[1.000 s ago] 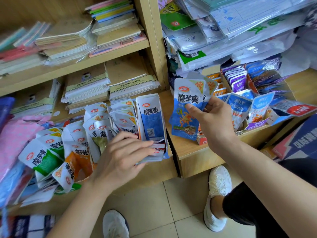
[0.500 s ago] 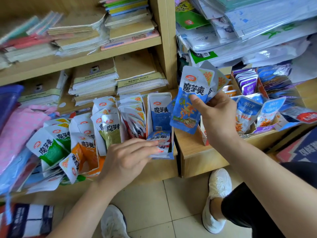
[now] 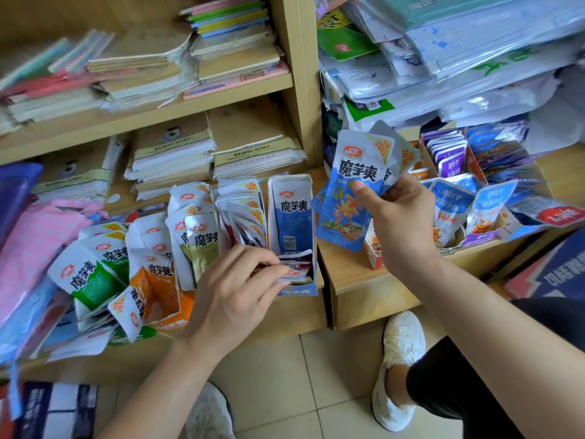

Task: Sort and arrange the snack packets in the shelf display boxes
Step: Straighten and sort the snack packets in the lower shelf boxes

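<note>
Around blue packets (image 3: 346,217), curled right fingers (image 3: 364,192)

**Where things lie on the shelf**

I see an open box (image 3: 294,213) standing on the lower shelf (image 3: 285,315), with more packet boxes (image 3: 152,267) to its left. My left hand (image 3: 234,296) pinches the low packets (image 3: 296,267) in its front part. To its right, my right hand (image 3: 402,223) holds a fan of packets (image 3: 348,198). Notebook stacks (image 3: 215,153) lie behind.
</note>
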`<state>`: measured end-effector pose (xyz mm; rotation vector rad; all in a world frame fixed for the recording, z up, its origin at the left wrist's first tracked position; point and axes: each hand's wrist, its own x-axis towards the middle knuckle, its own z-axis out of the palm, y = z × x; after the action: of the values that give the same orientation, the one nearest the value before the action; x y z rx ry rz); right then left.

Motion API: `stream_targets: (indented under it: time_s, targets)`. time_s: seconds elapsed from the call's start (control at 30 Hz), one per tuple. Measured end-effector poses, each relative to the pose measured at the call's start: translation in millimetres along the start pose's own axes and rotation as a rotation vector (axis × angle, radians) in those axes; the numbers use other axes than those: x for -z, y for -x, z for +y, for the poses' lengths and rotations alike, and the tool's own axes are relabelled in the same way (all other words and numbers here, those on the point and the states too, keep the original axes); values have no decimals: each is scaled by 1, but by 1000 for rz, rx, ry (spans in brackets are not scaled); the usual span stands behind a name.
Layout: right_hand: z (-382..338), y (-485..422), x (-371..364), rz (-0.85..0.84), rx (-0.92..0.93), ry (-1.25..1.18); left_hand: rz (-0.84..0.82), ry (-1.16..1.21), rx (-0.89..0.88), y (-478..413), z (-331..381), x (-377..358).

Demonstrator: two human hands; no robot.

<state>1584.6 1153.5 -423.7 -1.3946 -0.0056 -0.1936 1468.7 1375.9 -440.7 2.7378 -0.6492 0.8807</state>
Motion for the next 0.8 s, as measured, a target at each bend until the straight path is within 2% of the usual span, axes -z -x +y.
stream_targets:
  time_s: [0.1, 0.33, 0.43, 0.6, 0.8]
  targets:
    - [0, 0, 1, -7, 6, 6, -44, 15, 8, 0, 1, -1]
    - [1, 3, -1, -22, -3, 1, -346, 195, 122, -4, -5, -3]
    - [1, 3, -2, -18, -1, -5, -404, 226, 153, -5, -6, -3]
    - [0, 3, 0, -9, 34, 22, -381, 259, 126, -2, -12, 1]
    - [3, 6, -4, -41, 33, 32, -163, 214, 53, -2, -10, 4]
